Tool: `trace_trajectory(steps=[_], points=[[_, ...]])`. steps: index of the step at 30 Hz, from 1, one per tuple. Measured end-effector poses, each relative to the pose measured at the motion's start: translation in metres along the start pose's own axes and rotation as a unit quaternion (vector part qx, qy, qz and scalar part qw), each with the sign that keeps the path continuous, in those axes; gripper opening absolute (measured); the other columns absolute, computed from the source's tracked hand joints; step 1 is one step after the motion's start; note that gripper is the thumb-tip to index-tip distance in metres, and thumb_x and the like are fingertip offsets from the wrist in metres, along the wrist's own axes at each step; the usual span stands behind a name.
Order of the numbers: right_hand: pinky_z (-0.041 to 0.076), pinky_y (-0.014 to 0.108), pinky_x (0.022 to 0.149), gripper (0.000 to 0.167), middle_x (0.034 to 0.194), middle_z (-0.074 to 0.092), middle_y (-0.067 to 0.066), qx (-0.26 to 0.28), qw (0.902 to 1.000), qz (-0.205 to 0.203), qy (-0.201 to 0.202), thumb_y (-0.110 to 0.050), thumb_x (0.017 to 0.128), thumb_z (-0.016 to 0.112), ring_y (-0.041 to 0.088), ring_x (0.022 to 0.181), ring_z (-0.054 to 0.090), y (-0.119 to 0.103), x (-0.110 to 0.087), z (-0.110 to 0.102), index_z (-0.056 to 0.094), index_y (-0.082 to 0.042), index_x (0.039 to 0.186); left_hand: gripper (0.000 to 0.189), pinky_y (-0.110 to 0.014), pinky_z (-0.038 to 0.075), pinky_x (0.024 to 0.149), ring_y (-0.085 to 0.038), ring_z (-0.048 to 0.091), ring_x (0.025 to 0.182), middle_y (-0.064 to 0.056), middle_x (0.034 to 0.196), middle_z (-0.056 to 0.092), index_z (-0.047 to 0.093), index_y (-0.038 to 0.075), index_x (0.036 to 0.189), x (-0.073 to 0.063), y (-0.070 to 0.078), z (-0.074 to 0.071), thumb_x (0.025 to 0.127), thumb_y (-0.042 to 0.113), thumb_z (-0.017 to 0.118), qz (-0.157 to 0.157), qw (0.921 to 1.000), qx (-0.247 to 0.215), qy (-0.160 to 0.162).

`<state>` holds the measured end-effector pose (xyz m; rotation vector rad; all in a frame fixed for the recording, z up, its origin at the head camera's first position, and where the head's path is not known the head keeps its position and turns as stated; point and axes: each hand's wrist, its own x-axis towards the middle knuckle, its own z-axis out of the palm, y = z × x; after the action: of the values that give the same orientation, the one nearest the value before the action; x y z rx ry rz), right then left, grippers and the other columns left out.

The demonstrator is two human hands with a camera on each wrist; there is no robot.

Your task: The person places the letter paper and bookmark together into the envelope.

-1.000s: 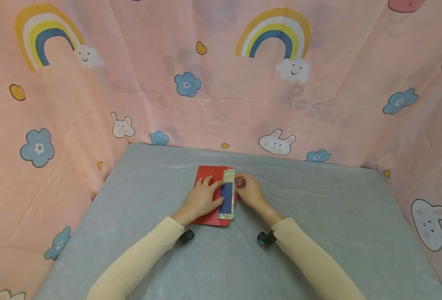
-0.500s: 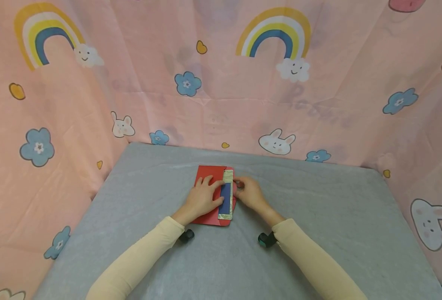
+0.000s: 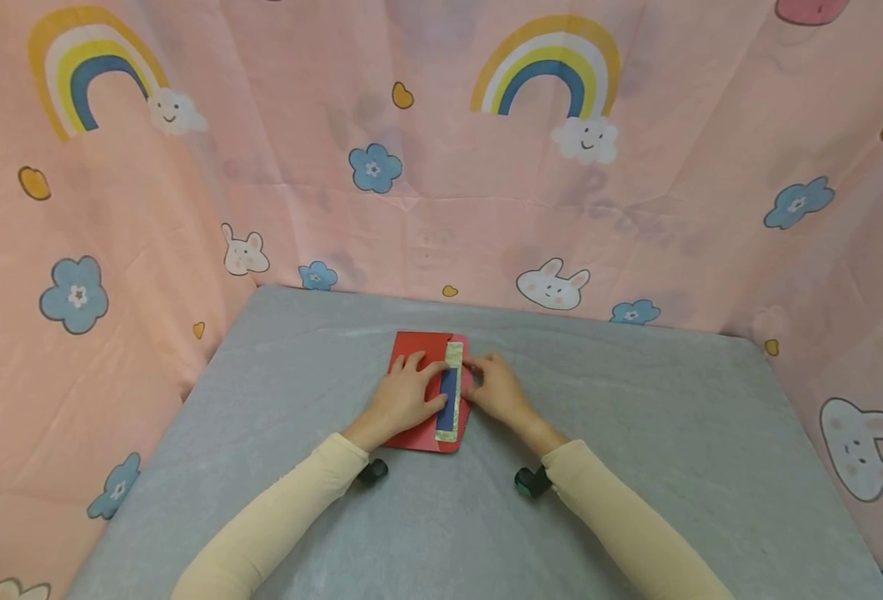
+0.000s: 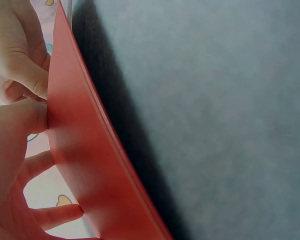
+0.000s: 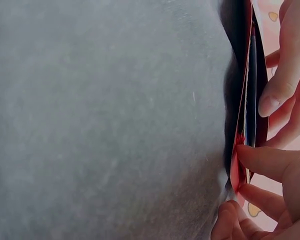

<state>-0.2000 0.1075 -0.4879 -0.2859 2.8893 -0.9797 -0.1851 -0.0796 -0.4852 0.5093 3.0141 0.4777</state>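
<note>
A red paper envelope [image 3: 421, 343] lies near the middle of the table. A narrow card [image 3: 448, 412] with a blue middle and a patterned cream border shows at its right-hand opening, over the lighter red flap [image 3: 460, 337]. My left hand [image 3: 402, 397] rests on the envelope with spread fingers, its thumb and index fingertip over the blue part. My right hand [image 3: 500, 390] bends at the card's right edge, thumb and index fingertips apart and touching there. In the right wrist view, red threads [image 5: 240, 138] show beside the right hand's thumb. The rest of the card is hidden.
A grey cloth covers the table [image 3: 636, 450]. Behind it and along both sides hangs a pink curtain [image 3: 441, 225] printed with rainbows, flowers and rabbits. Dark wrist cameras [image 3: 372, 472] sit under both cream sleeves [image 3: 284, 517].
The card has slid left, deeper under the envelope's front, so a narrower strip shows. My right hand has moved slightly left with it and its fingertips have parted. My left hand stays put.
</note>
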Motion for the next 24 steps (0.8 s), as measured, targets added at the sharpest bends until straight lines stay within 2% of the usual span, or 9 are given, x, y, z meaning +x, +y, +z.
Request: trace_trajectory(steps=[5,13,24], points=[[0.044,0.034,0.074,0.058,0.109,0.057,0.015,-0.008,1.0,-0.003,0.005,-0.016,0.079,0.079,0.024,0.089,0.051,-0.003,-0.001,0.0,0.062,-0.007,0.134,0.056,-0.058,0.051,0.098,-0.045,0.044,0.135,-0.017,0.148,0.045,0.052,0.031,0.141,0.0,-0.001,0.002,0.089,0.045,0.068,0.001,1.0,0.002,0.004],[0.047,0.048,0.096,0.059,0.127,0.054,0.018,-0.021,0.9997,-0.005,0.013,-0.018,0.081,0.078,0.034,0.117,0.05,-0.007,-0.002,0.004,0.059,-0.006,0.136,0.056,-0.057,0.051,0.098,-0.043,0.045,0.133,-0.017,0.148,0.045,0.052,0.031,0.141,-0.001,-0.001,0.001,0.089,0.044,0.068,0.003,1.0,-0.001,0.004],[0.047,0.05,0.097,0.059,0.133,0.051,0.019,-0.03,0.9995,-0.006,0.006,-0.019,0.081,0.078,0.036,0.12,0.046,-0.011,0.001,0.006,0.06,-0.006,0.136,0.057,-0.057,0.052,0.097,-0.042,0.045,0.133,-0.017,0.148,0.045,0.051,0.031,0.142,-0.001,0.0,0.0,0.089,0.043,0.068,0.003,1.0,0.001,0.001]])
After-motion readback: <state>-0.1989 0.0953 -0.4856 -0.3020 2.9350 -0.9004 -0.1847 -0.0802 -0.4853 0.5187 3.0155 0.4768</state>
